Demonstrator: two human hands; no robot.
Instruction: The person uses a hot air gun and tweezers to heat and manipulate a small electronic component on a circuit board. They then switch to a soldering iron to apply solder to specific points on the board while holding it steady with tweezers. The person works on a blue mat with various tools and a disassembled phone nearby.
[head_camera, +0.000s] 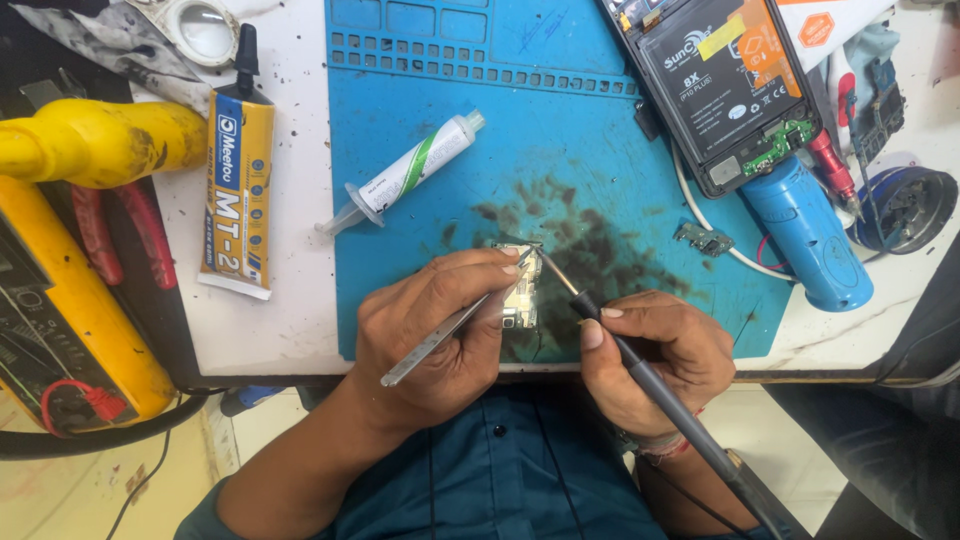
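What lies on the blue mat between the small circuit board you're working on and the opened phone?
Head view: dark smudged mat lies between the circuit board and opened phone; a tiny green board and white cable sit nearby.

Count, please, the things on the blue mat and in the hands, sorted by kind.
Tweezers, left hand: 1
Soldering iron, right hand: 1
Circuit board: 1
Syringe: 1
Opened phone: 1
Blue cylinder: 1
Total: 6

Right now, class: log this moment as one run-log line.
left hand: holds tweezers on circuit board | right hand: holds soldering iron, tip at board | surface: blue mat | nearby: syringe
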